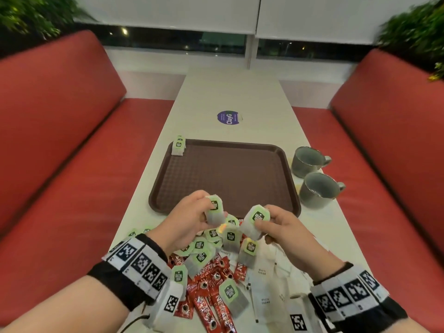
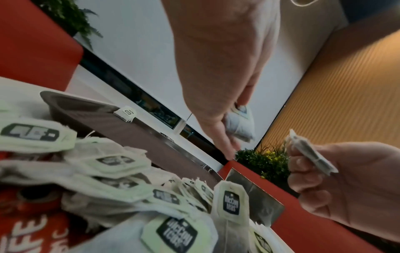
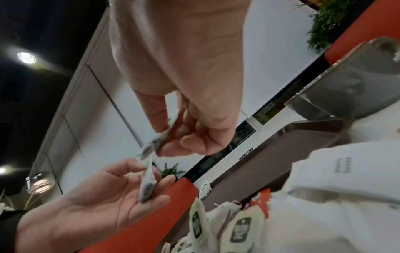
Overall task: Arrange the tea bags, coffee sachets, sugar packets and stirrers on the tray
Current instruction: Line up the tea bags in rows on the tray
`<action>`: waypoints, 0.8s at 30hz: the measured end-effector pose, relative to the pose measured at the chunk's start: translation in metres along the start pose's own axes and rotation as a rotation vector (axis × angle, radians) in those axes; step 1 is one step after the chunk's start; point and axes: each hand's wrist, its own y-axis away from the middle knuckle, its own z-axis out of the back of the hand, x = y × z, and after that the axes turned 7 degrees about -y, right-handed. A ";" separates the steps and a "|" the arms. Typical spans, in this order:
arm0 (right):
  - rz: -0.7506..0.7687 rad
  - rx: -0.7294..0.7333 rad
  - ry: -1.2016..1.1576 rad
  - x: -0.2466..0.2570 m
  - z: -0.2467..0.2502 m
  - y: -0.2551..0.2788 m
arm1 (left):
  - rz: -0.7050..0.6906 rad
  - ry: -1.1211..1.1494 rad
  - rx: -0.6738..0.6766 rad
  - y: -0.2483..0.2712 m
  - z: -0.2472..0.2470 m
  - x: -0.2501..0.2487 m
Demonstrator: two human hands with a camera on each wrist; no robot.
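My left hand (image 1: 204,213) holds one green-tagged tea bag (image 1: 214,209) just above the near edge of the brown tray (image 1: 225,164). My right hand (image 1: 264,228) pinches a second tea bag (image 1: 255,221) beside it. In the right wrist view the two bags (image 3: 154,145) (image 3: 148,183) are almost touching. A small stack of tea bags (image 1: 178,145) leans on the tray's far-left corner. Below my hands lies a mixed pile: tea bags (image 1: 230,239), red coffee sachets (image 1: 206,296) and white sugar packets (image 1: 266,284). I cannot make out any stirrers.
Two grey cups (image 1: 308,161) (image 1: 319,189) stand on the white table right of the tray. A purple round sticker (image 1: 228,117) lies beyond the tray. Red bench seats (image 1: 72,164) flank the narrow table on both sides.
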 end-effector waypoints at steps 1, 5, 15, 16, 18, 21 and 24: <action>0.009 0.043 0.011 0.003 -0.003 -0.003 | 0.027 0.025 0.020 0.001 -0.001 -0.001; 0.031 0.116 0.066 0.007 -0.022 -0.018 | 0.095 -0.102 0.105 0.006 -0.006 0.005; 0.093 -0.062 0.476 0.003 -0.046 -0.038 | 0.069 0.064 0.101 0.014 0.009 0.022; 0.084 -0.087 0.603 0.001 -0.042 -0.039 | 0.067 0.084 0.066 0.015 0.011 0.022; 0.040 -0.065 0.849 -0.006 -0.039 -0.037 | 0.063 0.093 0.022 0.016 0.015 0.023; -0.021 0.005 1.045 -0.015 -0.043 -0.032 | 0.068 0.032 -0.018 0.017 0.019 0.026; 0.000 0.002 1.051 -0.019 -0.047 -0.031 | 0.080 0.005 -0.030 0.017 0.020 0.028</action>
